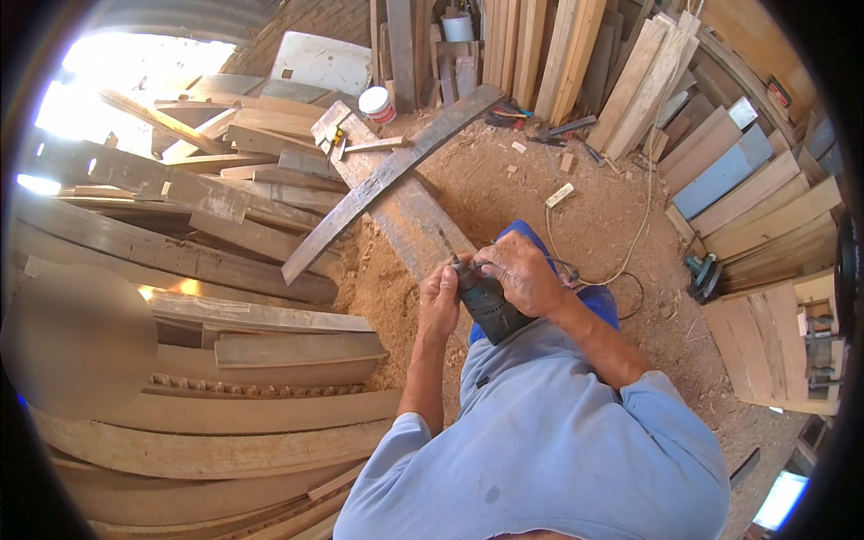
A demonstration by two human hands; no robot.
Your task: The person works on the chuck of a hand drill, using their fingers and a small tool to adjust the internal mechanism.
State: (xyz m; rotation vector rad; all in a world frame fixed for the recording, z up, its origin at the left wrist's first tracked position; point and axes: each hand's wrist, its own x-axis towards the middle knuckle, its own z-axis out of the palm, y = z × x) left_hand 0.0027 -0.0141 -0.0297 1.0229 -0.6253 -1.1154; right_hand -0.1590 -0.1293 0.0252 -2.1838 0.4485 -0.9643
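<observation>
A dark power drill (491,308) rests against my lap, its chuck pointing away from me and a thin drill bit (446,241) sticking out over the plank. My left hand (439,304) is closed on the left side of the chuck, thumb up. From the right, my right hand (526,277) pinches at the chuck with bent fingers; what small thing it may hold there is hidden. Just beyond the bit lies a worn wooden plank (409,225). A long, dark, slightly curved board (382,180) lies crosswise over it.
A yellow-and-black tool (335,139) and a small wood strip (376,144) lie on the plank's far end, beside a white tub (377,105). Stacked boards (261,315) fill the left. A cord (635,236) and power strip (560,195) lie on the sawdust-covered floor.
</observation>
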